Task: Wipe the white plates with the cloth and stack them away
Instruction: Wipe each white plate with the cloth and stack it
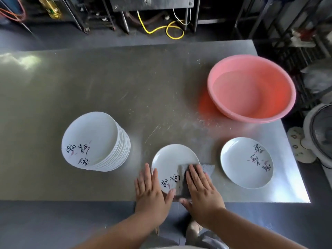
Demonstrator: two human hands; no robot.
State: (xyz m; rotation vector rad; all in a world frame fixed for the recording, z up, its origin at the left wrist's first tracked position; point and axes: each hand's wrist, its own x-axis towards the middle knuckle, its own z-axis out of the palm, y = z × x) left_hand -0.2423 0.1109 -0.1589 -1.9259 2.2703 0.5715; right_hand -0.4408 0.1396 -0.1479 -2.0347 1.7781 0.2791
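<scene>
While the left hand [150, 191] lies flat, fingers straight, across the near-left rim of the white plate [170, 157], apparently to stop the smooth glazed dish sliding on the slick stainless-steel table [125, 90], the right hand [201, 187] presses a folded grey cloth [208, 168] onto the plate's right half, fingers straight and together, gripping nothing. This plate sits at the table's near edge, where bearing down is easy, and its black brush-script lettering shows between the hands. The cloth looks ribbed and overhangs the rim to the right. A tall stack of matching plates [93, 133], round and shallow, stands to the left and is likely the finished pile. A single plate [240, 162] lies to the right, with a round pink plastic basin [251, 87] farther back.
</scene>
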